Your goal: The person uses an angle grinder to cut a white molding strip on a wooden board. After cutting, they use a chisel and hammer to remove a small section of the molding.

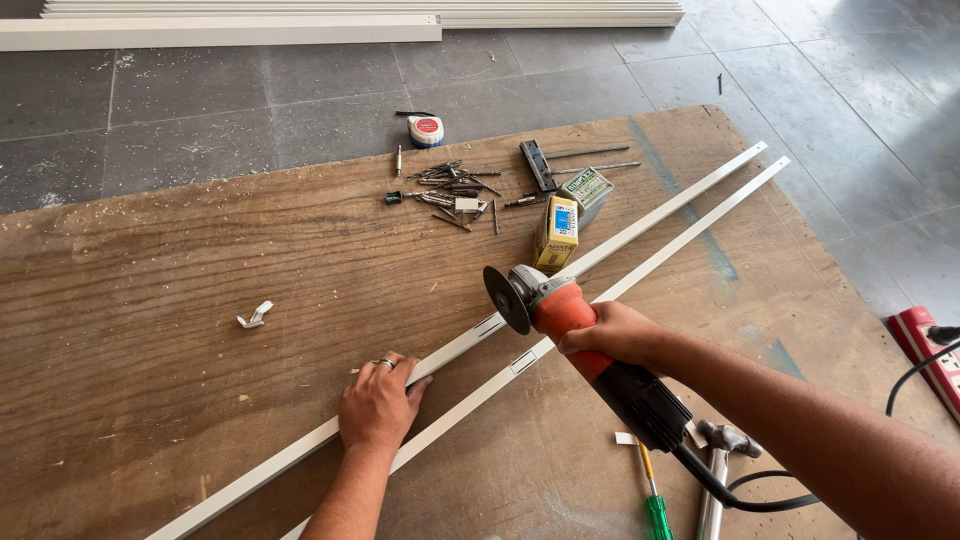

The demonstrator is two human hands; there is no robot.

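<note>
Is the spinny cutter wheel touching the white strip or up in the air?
Up in the air. The grinder's disc sits just above the white strip, with brown board visible beneath its edge.

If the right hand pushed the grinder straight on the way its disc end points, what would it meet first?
Probably the nearer white strip: the right hand aims the angle grinder up-left, its disc just above that strip. Depth is unclear.

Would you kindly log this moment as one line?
left hand: pressing white strips onto board | right hand: holding orange grinder, disc just above strips | nearby: hammer, screwdriver
</note>
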